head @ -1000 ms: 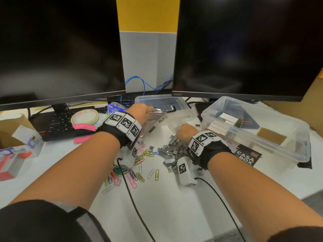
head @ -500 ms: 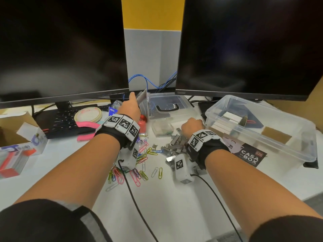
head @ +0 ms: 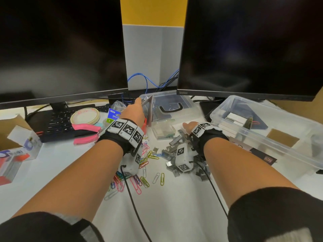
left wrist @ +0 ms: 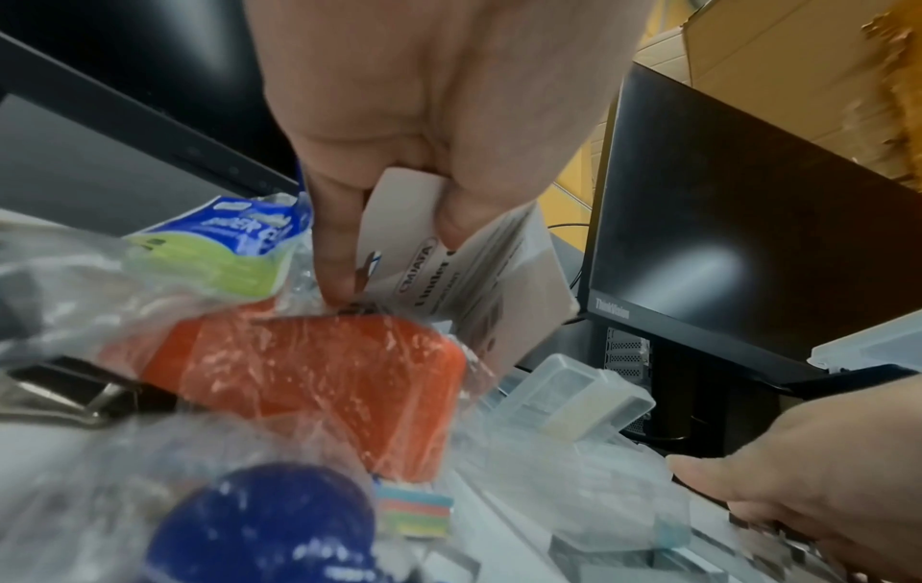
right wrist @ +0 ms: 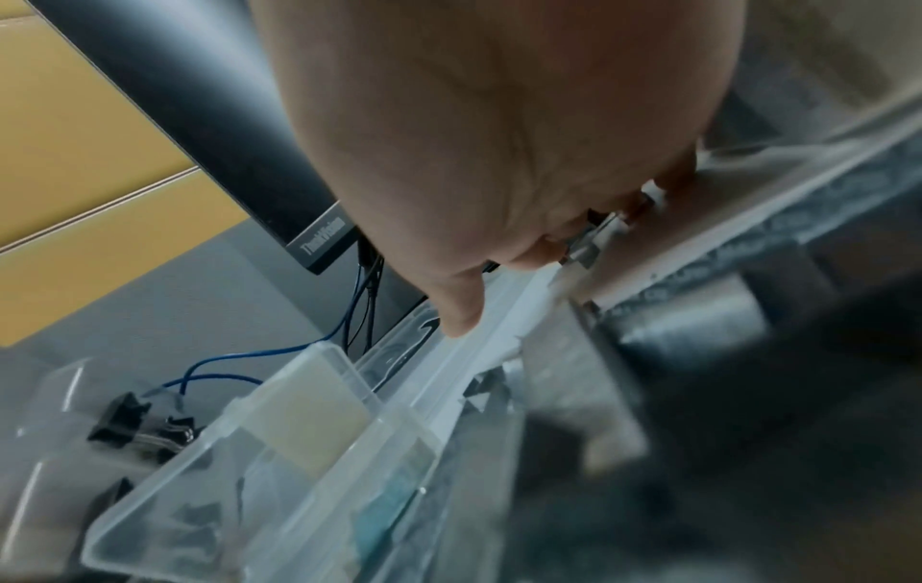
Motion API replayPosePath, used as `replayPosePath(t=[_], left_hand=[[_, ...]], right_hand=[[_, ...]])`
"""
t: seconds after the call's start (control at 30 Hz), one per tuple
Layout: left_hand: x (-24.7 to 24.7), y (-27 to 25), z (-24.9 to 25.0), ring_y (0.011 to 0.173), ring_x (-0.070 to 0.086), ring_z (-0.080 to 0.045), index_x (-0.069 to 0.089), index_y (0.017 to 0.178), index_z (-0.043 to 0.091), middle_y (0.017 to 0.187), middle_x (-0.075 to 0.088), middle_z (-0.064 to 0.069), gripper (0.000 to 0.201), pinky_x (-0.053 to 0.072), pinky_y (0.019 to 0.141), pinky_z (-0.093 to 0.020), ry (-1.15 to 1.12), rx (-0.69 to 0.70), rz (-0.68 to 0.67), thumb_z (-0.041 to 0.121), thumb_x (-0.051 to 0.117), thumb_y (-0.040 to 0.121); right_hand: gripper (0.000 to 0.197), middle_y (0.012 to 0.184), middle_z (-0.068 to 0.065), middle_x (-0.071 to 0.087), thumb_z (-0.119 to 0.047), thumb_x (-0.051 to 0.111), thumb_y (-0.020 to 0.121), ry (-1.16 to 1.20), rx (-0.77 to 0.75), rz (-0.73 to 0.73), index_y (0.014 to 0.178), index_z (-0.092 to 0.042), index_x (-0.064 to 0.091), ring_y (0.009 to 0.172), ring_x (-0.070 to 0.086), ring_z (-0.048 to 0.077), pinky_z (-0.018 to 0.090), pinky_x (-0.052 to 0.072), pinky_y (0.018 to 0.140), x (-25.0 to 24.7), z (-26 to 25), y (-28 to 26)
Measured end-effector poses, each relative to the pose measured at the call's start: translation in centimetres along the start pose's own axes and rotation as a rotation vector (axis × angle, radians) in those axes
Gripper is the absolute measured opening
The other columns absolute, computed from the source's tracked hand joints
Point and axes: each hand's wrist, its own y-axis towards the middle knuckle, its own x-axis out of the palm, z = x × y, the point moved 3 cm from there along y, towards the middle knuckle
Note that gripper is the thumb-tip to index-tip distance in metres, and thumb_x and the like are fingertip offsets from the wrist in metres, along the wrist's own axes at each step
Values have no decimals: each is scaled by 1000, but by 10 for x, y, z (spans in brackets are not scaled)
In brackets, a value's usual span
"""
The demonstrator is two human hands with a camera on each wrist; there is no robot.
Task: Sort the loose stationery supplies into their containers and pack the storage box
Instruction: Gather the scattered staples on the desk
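My left hand (head: 134, 110) pinches a small flat lid with a printed label (head: 149, 110) and holds it upright at the back of the desk; the left wrist view shows the fingers (left wrist: 339, 244) on either side of the lid (left wrist: 474, 272). A small clear box (head: 163, 131) lies open just right of it. My right hand (head: 190, 126) hovers over the pile of grey staple strips (head: 172, 151), fingers curled round a few staples (right wrist: 588, 244). Coloured paper clips (head: 139, 173) lie scattered under my left wrist. The big clear storage box (head: 283, 151) stands open at the right.
Two dark monitors (head: 244, 49) overhang the back of the desk. The storage box lid with a black handle (head: 172, 107), a keyboard (head: 56, 123), a tape roll (head: 85, 116), pink-handled pliers (head: 85, 128) and a bag of binder clips (head: 113, 114) crowd the back. Cardboard and pen boxes (head: 12, 159) stand far left.
My left hand has lifted the lid off the small clear box and carried it back, now upright. My right hand has shifted slightly right over the staples.
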Motion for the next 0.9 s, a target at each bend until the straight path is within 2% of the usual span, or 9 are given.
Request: replayPosePath(t=[0.1, 0.23, 0.33, 0.43, 0.47, 0.53, 0.6, 0.73, 0.9], left_hand=[[-1, 2, 0, 106, 57, -35, 31, 139, 11, 118, 57, -21, 48, 47, 85, -42, -6, -2, -3, 6, 47, 94], [-2, 1, 2, 103, 57, -35, 33, 136, 9, 114, 58, -21, 44, 45, 78, -39, -7, 8, 0, 7, 46, 94], [0, 0, 2, 103, 57, -36, 32, 137, 10, 114, 58, -21, 46, 46, 81, -42, -22, 16, -2, 6, 46, 93], [4, -7, 4, 103, 56, -36, 26, 141, 13, 114, 57, -20, 50, 43, 79, -41, -55, 28, -19, 4, 41, 94], [5, -9, 5, 104, 56, -35, 23, 143, 14, 115, 57, -19, 53, 42, 80, -41, -68, 31, -31, 5, 40, 94], [8, -10, 6, 112, 53, -35, 12, 149, 17, 123, 54, -18, 61, 42, 91, -44, -104, 38, -66, 11, 39, 95], [9, -9, 4, 123, 44, -36, 3, 151, 21, 138, 43, -18, 65, 39, 101, -49, -99, 31, -91, 24, 37, 96], [4, -12, 5, 135, 25, -35, -1, 151, 23, 150, 24, -12, 67, 26, 109, -50, 0, 39, -86, 42, 33, 96], [-14, -20, 0, 136, 23, -36, 1, 151, 17, 150, 24, -15, 73, 24, 108, -46, -63, 51, -69, 32, 43, 94]], right_hand=[[56, 142, 15, 44, -41, 14, 102, 68, -8, -24, 138, -8, 40, 129, 41, 30, 41, 24, 110, 9, -2, -4], [64, 142, 13, 41, -52, 12, 99, 65, -30, -53, 142, -13, 36, 133, 33, 35, 47, 18, 112, 22, -12, -15], [74, 149, 15, 31, -60, 15, 95, 29, 39, 41, 141, -7, 37, 140, 15, 36, 48, 11, 115, 22, -19, -16], [80, 156, 17, 9, -61, 27, 94, 157, 168, 36, 147, -2, 19, 143, 2, 38, 48, 6, 115, 15, -17, -20], [78, 155, 18, 11, -58, 29, 95, 198, 162, 25, 147, -1, 18, 142, 7, 38, 46, 10, 115, 12, -14, -19], [66, 146, 21, 33, -50, 25, 99, 227, 73, -35, 139, 2, 35, 135, 31, 34, 38, 23, 109, 9, -13, -22], [64, 138, 20, 46, -47, 19, 101, 188, -16, -67, 130, 3, 47, 126, 43, 30, 33, 29, 103, 8, -14, -30], [64, 142, 17, 42, -48, 20, 100, 121, -124, -133, 136, 0, 43, 129, 41, 29, 30, 29, 103, 10, -20, -49], [53, 140, 16, 45, -40, 29, 101, 78, -181, -124, 135, -2, 42, 126, 43, 28, 30, 32, 101, 5, -24, -62]])
